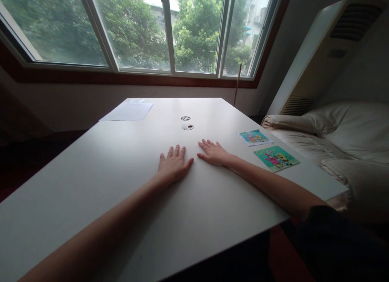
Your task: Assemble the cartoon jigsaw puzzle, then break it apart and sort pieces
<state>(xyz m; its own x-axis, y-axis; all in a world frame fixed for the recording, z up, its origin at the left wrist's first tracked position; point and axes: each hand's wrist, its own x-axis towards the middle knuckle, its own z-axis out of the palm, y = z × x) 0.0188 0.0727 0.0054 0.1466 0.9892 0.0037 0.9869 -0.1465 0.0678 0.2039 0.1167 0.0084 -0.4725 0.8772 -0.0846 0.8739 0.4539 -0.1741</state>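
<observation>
White tabletop [118, 152] supported the left hand [174, 168] and right hand [214, 153], fingers [176, 151] spread, holding nothing, while the nearer green card [276, 158] lay right, where a sweeping right forearm [261, 180] could push it off.

Left forearm [100, 229] gets cropped at the near left, and so does the table [45, 201]. Sofa [355, 130] is chopped off on the right, and markings on the far discs [185, 127] are too tiny to make out.

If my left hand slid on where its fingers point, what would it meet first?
Your left hand would probably meet the nearer round disc on the white table; depth is uncertain.
</observation>
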